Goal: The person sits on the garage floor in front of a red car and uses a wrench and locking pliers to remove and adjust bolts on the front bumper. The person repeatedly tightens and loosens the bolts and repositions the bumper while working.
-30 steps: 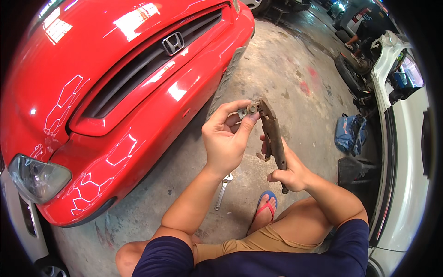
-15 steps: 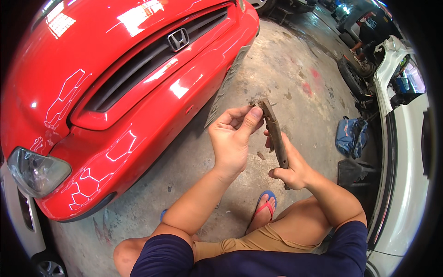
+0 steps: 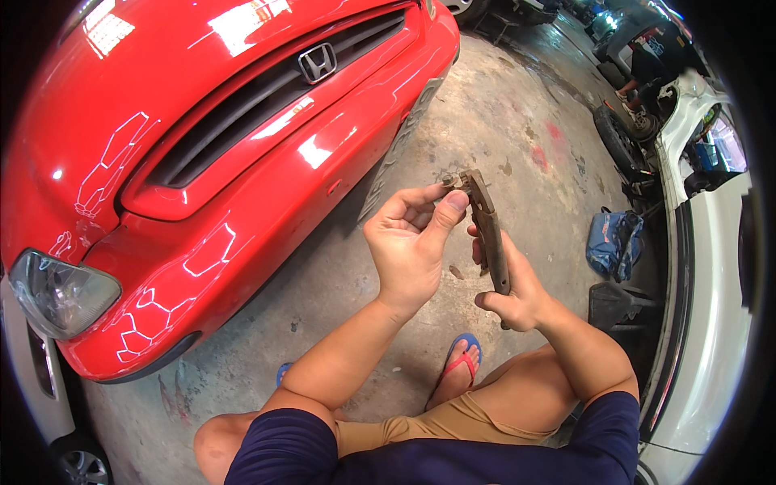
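A long, slightly curved, rust-brown metal bracket (image 3: 495, 257) stands nearly upright before me, a hole near its lower end. My right hand (image 3: 519, 293) grips that lower part, thumb across the near side and fingers behind it. A small rusty bolt-like piece (image 3: 451, 180) juts left from the bracket's top. My left hand (image 3: 414, 246) pinches there with thumb and index finger, its other fingers curled in. The thumb hides part of the joint, so I cannot tell whether the small piece is loose or fixed to the bracket.
A red car's bumper (image 3: 267, 234) fills the left side. At the right are a white car body (image 3: 711, 267), a blue bag (image 3: 612, 242) and a tyre (image 3: 618, 137). Another person's leg (image 3: 634, 85) shows at the far right. Stained concrete floor (image 3: 501, 105) lies between.
Both hands and the bracket have shifted slightly right in the picture. The bracket has turned a little, and the bolt-like piece at its top shows more plainly beside my left fingers.
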Demonstrator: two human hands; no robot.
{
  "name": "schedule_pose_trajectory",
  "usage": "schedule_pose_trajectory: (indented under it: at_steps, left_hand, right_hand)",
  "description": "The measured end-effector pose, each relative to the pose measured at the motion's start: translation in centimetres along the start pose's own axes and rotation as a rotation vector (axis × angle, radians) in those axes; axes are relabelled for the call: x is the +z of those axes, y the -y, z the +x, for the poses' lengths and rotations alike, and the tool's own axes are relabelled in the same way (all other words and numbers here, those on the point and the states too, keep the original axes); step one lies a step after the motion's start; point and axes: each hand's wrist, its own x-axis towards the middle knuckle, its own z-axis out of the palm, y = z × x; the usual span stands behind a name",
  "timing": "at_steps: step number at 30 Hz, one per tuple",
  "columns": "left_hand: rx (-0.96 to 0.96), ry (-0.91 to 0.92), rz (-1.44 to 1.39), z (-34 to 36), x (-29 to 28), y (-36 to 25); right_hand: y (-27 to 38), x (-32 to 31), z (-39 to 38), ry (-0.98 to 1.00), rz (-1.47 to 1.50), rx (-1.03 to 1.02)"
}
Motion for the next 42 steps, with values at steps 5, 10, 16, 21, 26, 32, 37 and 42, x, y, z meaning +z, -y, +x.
schedule_pose_trajectory:
  at_steps: [5,10,16,21,26,32,37,42]
  left_hand:
    - [-0.028,0.11,-0.037,-0.5,0.2,1.5]
    - [-0.176,0.316,0.233,-2.3,1.2,1.7]
    - [0.151,0.05,-0.211,-0.8,1.1,1.1]
    - [0.303,0.038,0.029,-0.3,-0.6,1.8]
    - [0.322,-0.003,0.036,-0.6,-0.4,1.8]
    - [0.32,0.005,0.065,-1.0,0.0,1.5]
    - [0.297,-0.018,-0.003,-1.0,0.4,1.5]
    - [0.314,-0.026,0.014,-1.2,0.6,1.4]
  right_hand:
    - [-1.0,0.1,0.2,-0.074,-0.13,-0.139]
    - [-1.4,0.5,0.5,-0.184,-0.102,-0.158]
    - [-1.7,0.3,0.5,-0.216,-0.123,-0.2]
    - [-0.2,-0.2,0.1,-0.069,-0.122,-0.136]
    - [0.5,-0.7,0.5,0.081,-0.226,-0.177]
    - [0.5,-0.9,0.3,0.09,-0.244,-0.157]
    - [0.3,-0.9,0.2,0.093,-0.245,-0.116]
    - [-0.1,-0.8,0.1,0.083,-0.221,-0.141]
